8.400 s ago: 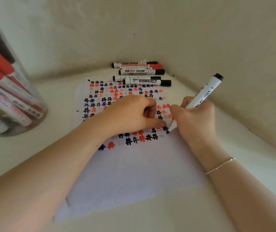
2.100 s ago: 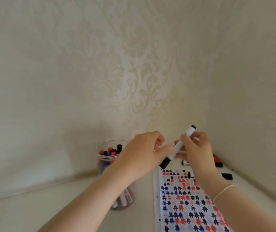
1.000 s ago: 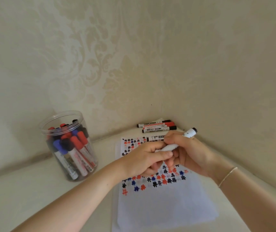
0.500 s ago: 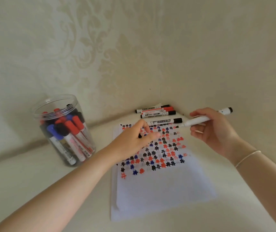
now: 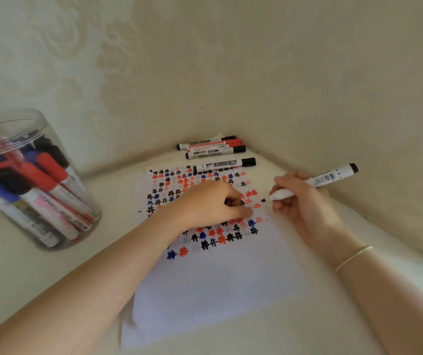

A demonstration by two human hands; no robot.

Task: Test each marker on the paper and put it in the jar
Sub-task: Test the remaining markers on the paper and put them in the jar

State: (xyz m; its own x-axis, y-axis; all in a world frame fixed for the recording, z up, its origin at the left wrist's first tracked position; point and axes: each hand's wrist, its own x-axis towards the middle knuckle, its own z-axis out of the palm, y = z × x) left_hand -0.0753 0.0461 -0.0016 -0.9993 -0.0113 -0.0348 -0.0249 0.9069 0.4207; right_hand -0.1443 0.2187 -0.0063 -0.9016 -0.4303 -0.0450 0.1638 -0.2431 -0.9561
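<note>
Pinched near its writing end by your right hand (image 5: 305, 201), the uncapped marker (image 5: 315, 183) has its dark tip just above the paper (image 5: 218, 285), at the right edge of the block of red, blue and black hash marks. Its long axis runs from that tip up and to the right, ending in a dark end plug near the wall. Your left hand (image 5: 210, 203) rests on the paper with fingers curled; a dark bit shows between them, probably the cap, though this cannot be confirmed. To test, the tip needs only a short drop down and left onto bare paper. The jar (image 5: 29, 180), already holding many markers, stands well off to the left, nearer your left hand. Four capped markers (image 5: 215, 152) lie at the paper's far edge; two barrels read "WHITEBOARD". Print on the held marker is illegible.
</note>
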